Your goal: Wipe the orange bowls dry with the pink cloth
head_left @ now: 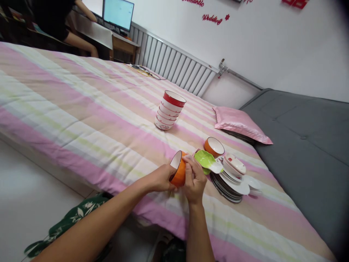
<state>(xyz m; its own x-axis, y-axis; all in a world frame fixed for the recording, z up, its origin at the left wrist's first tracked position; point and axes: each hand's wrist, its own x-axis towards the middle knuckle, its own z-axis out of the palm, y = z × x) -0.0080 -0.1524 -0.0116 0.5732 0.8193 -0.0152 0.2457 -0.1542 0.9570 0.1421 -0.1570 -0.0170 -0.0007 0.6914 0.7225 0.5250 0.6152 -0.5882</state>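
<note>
The left hand (161,177) and right hand (195,182) are holding the tilted orange bowl (179,177) between them, grips closed on opposite sides.

Left hand (161,177) grips a tilted orange bowl (179,175), right hand (195,179) against its side, near stacked plates (224,187) on the bed (95,120).

On the striped bed (89,120): cables (148,72) at upper centre, bowl stack (169,111) mid-frame, orange bowl (214,147) and plate stack (226,189) right of centre.
</note>
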